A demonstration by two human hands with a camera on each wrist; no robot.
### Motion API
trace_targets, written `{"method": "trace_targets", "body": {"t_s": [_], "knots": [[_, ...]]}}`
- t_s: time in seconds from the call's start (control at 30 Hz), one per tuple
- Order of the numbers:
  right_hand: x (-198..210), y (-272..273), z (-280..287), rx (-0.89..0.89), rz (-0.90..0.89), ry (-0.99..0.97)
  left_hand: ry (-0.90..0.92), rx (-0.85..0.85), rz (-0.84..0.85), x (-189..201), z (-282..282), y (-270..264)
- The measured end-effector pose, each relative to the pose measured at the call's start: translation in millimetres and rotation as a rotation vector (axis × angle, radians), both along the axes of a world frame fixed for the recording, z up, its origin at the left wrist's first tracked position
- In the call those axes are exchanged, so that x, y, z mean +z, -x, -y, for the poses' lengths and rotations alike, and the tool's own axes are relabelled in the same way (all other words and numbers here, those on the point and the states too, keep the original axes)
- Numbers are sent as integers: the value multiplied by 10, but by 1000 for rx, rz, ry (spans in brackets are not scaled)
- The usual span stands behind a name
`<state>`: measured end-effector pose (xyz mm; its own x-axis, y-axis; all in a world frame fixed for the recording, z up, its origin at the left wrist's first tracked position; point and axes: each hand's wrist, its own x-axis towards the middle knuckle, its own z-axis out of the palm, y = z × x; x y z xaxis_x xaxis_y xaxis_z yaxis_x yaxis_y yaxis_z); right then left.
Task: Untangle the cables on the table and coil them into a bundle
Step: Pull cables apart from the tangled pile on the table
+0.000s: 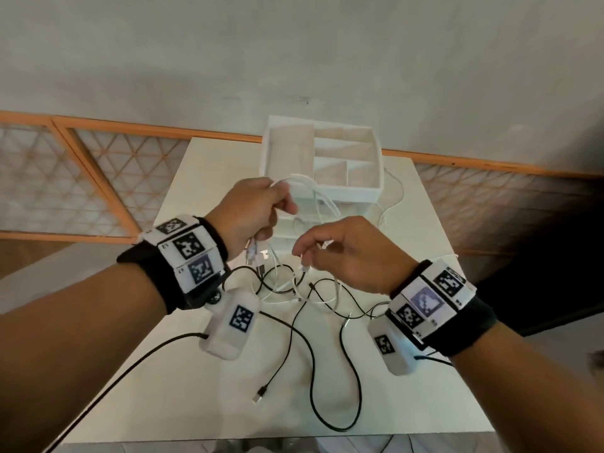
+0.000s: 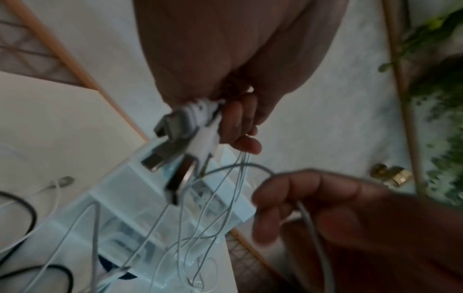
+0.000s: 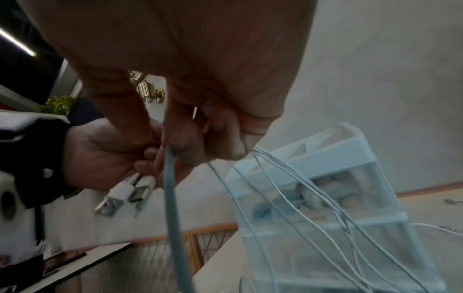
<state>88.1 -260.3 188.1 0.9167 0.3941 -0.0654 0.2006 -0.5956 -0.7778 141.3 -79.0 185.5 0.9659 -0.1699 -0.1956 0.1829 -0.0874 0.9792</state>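
My left hand (image 1: 261,210) is raised above the table and grips a bunch of white cables (image 1: 322,197), whose loops hang in front of the drawer unit. Their USB plugs (image 2: 180,138) stick out below its curled fingers (image 2: 238,123). Just to the right and lower, my right hand (image 1: 313,253) pinches one white cable strand (image 3: 170,178) between thumb and fingers. More white cable lies tangled with black cables (image 1: 313,371) on the white table (image 1: 196,403) under both hands. A black USB plug (image 1: 261,393) lies loose near the front.
A white drawer unit (image 1: 346,191) with an open compartment tray on top stands at the table's far edge, close behind the hanging loops. A thin white cable (image 1: 397,191) trails to its right. Orange-framed lattice panels (image 1: 81,178) and a wall lie beyond the table.
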Motion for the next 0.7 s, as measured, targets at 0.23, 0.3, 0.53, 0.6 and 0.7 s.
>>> {"method": "trace_targets", "body": {"t_s": [0.23, 0.3, 0.53, 0.6, 0.7], "knots": [[316, -151, 153, -78, 174, -221, -88, -205, 30, -273, 59, 101], [347, -286, 345, -260, 275, -347, -182, -188, 8, -448, -66, 110], [128, -479, 584, -608, 486, -229, -161, -159, -56, -588, -254, 143], [98, -481, 607, -650, 484, -206, -150, -165, -67, -558, -287, 147], [112, -496, 662, -735, 516, -226, -268, -235, -31, -528, -349, 162]]}}
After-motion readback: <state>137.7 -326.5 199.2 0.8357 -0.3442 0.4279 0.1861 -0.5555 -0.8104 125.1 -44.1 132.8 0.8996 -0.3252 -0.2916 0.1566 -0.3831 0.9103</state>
